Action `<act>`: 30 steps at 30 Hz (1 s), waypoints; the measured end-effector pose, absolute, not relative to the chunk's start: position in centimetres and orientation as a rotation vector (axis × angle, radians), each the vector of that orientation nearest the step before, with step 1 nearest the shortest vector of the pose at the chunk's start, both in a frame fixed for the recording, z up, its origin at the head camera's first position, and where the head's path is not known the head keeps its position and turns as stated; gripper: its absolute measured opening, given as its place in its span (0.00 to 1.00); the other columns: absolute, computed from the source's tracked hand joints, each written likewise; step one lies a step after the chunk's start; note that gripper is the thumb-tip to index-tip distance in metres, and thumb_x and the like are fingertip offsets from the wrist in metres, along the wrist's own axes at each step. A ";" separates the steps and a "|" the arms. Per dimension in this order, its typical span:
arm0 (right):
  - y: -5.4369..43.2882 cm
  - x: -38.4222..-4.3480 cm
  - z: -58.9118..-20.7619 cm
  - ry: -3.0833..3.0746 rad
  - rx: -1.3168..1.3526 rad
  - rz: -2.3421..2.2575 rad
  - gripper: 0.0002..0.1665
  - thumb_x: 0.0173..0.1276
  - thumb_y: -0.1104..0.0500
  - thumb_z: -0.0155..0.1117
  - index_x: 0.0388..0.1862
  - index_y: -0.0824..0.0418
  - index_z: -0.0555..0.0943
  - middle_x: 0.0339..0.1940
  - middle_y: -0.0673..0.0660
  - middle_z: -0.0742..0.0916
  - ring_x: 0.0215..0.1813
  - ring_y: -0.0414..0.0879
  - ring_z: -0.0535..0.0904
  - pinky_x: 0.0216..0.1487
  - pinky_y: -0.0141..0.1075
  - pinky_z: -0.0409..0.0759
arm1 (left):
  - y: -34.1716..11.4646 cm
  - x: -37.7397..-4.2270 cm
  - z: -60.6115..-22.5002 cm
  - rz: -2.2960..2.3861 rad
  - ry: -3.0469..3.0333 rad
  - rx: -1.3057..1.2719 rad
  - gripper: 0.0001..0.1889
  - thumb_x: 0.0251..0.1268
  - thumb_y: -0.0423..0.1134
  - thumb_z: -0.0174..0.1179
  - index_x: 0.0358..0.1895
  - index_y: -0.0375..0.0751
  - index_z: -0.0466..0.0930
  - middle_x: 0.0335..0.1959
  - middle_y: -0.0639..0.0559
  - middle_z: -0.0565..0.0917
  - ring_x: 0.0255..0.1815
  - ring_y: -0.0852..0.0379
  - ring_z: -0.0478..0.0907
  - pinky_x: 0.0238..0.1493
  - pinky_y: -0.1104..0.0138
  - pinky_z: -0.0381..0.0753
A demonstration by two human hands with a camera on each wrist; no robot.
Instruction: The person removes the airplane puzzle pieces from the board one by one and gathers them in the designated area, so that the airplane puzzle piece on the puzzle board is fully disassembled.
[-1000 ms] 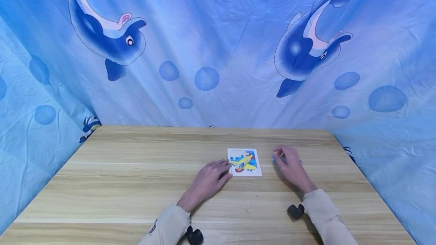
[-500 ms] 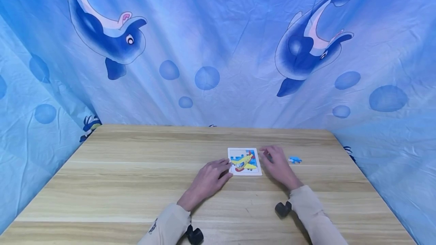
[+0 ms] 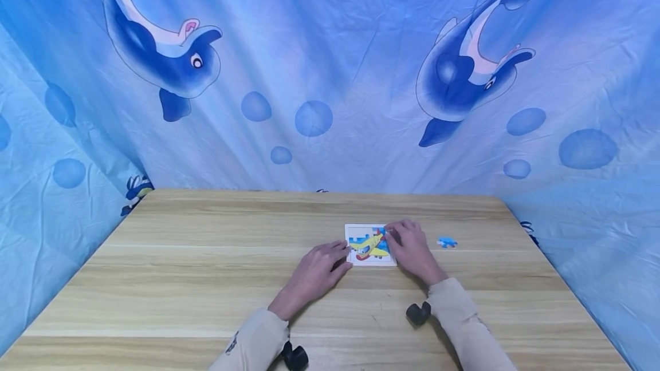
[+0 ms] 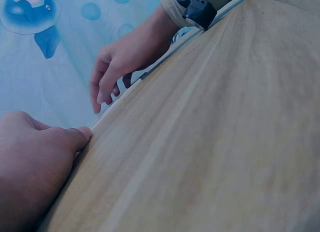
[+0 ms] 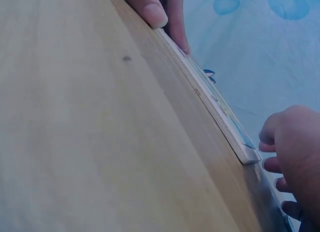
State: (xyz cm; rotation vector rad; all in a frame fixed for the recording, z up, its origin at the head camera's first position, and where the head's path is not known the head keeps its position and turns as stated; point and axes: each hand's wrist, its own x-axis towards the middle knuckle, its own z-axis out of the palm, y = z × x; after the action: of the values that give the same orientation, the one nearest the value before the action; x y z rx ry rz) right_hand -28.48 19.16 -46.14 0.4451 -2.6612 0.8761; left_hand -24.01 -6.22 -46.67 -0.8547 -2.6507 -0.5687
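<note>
A square jigsaw board (image 3: 370,263) with a white border and a yellow airplane picture lies flat on the table. White gaps show at its upper left and lower left. My left hand (image 3: 318,271) rests at the board's left side, thumb by the near corner and fingertips on the edge. Curled fingers of my right hand (image 3: 411,248) are at the board's upper right corner, with a small blue puzzle piece pinched in them, almost fully hidden. The right wrist view shows the board's edge (image 5: 220,121) between both hands.
Another blue jigsaw piece (image 3: 447,242) lies on the wooden table (image 3: 206,279), right of my right hand. Blue cloth (image 3: 356,130) with dolphins hangs behind and at both sides of the table.
My right hand has moved left from beside the loose piece to the board's upper right corner, taking a blue puzzle piece along. The loose piece is uncovered. My left hand has stayed put.
</note>
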 end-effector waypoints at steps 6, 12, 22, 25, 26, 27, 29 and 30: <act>18.8 -28.5 -46.0 -2.673 0.436 0.840 0.14 0.70 0.56 0.60 0.50 0.60 0.83 0.47 0.58 0.81 0.51 0.53 0.69 0.48 0.50 0.68 | -6.2 -24.0 -46.7 -0.571 -2.647 -0.857 0.22 0.71 0.52 0.54 0.59 0.44 0.79 0.61 0.50 0.78 0.64 0.54 0.73 0.64 0.57 0.72; 18.6 -28.5 -46.0 -2.706 0.403 0.826 0.15 0.70 0.55 0.59 0.51 0.60 0.82 0.48 0.57 0.80 0.50 0.52 0.68 0.47 0.49 0.67 | -6.2 -24.0 -46.7 -0.565 -2.635 -0.867 0.21 0.71 0.52 0.54 0.59 0.44 0.80 0.61 0.50 0.78 0.64 0.54 0.73 0.64 0.57 0.73; 18.3 -28.6 -45.9 -2.719 0.381 0.839 0.14 0.70 0.56 0.59 0.51 0.61 0.81 0.46 0.57 0.79 0.49 0.52 0.65 0.46 0.45 0.66 | -6.2 -24.0 -46.7 -0.553 -2.636 -0.863 0.21 0.71 0.52 0.55 0.59 0.44 0.80 0.61 0.50 0.78 0.63 0.54 0.73 0.63 0.57 0.73; 18.3 -28.7 -46.0 -2.722 0.364 0.852 0.15 0.70 0.57 0.59 0.52 0.62 0.80 0.46 0.57 0.79 0.49 0.52 0.65 0.46 0.44 0.67 | -6.2 -24.0 -46.7 -0.553 -2.634 -0.862 0.21 0.71 0.52 0.55 0.59 0.44 0.80 0.61 0.50 0.78 0.63 0.54 0.73 0.63 0.57 0.73; 18.2 -28.8 -46.0 -2.721 0.358 0.860 0.15 0.70 0.56 0.59 0.52 0.62 0.80 0.46 0.58 0.79 0.49 0.52 0.65 0.46 0.44 0.67 | -6.2 -24.0 -46.7 -0.554 -2.632 -0.864 0.21 0.70 0.52 0.55 0.59 0.44 0.80 0.61 0.50 0.78 0.63 0.54 0.73 0.63 0.57 0.73; 18.2 -28.8 -46.0 -2.719 0.352 0.870 0.15 0.70 0.56 0.59 0.52 0.61 0.80 0.46 0.57 0.78 0.49 0.52 0.65 0.46 0.43 0.68 | -6.2 -24.0 -46.7 -0.554 -2.629 -0.866 0.21 0.70 0.52 0.55 0.59 0.44 0.80 0.61 0.50 0.79 0.63 0.54 0.73 0.63 0.57 0.73; 18.2 -28.8 -45.9 -2.714 0.344 0.888 0.15 0.70 0.56 0.59 0.52 0.61 0.79 0.47 0.58 0.78 0.49 0.51 0.65 0.47 0.44 0.68 | -6.3 -24.0 -46.6 -0.556 -2.623 -0.870 0.21 0.70 0.52 0.55 0.58 0.44 0.80 0.60 0.50 0.79 0.63 0.54 0.74 0.63 0.57 0.73; 18.2 -28.9 -45.9 -2.712 0.344 0.896 0.15 0.71 0.56 0.58 0.53 0.61 0.79 0.47 0.58 0.78 0.49 0.51 0.65 0.47 0.44 0.69 | -6.2 -24.0 -46.6 -0.557 -2.621 -0.872 0.21 0.70 0.52 0.55 0.58 0.44 0.80 0.60 0.50 0.79 0.63 0.54 0.74 0.63 0.57 0.73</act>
State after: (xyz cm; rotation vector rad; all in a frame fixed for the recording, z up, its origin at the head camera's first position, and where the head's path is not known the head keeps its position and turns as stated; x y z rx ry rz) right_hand -28.88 18.21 -45.93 0.3436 -2.7122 0.8960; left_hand -24.01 -6.24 -46.63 -0.8719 -2.6210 -0.5572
